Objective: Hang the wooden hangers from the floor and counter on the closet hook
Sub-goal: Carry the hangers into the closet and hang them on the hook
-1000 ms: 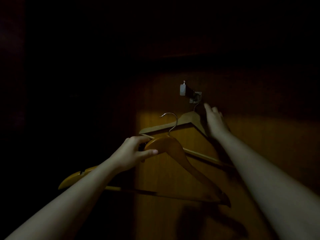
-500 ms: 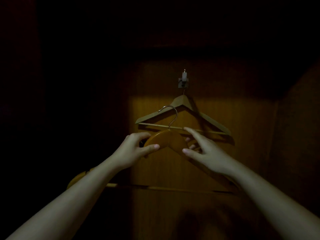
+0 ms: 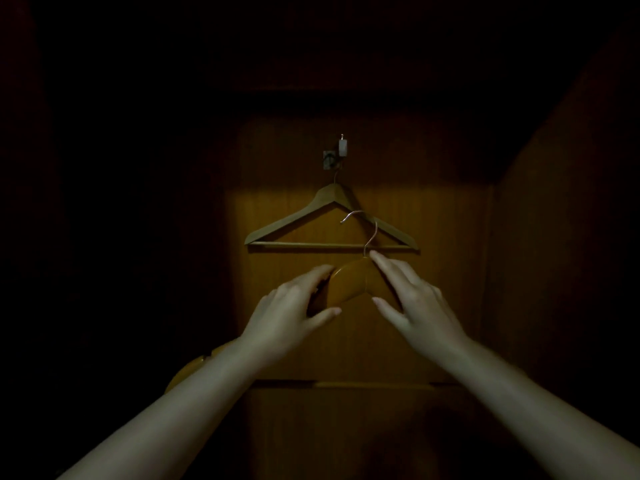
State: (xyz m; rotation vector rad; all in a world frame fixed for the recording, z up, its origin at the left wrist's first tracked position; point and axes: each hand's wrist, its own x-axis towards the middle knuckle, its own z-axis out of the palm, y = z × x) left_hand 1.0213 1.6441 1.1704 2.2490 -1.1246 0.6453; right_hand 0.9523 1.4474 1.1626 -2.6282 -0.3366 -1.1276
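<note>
While one hanger [image 3: 294, 218] already hangs from the hook [image 3: 341, 150] at upper centre, a second hanger [image 3: 349, 282] sits just below, gripped by the left hand [image 3: 287, 317]; the right hand [image 3: 419, 306] seemingly rests straight fingers [image 3: 388, 268] on it. Hanging it remains.

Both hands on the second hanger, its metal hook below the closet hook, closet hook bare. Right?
Not quite. The head view shows the closet hook is not bare: one wooden hanger already hangs from it. The rest holds: the left hand and right hand are on the second hanger, whose metal hook sits below the closet hook.
</note>
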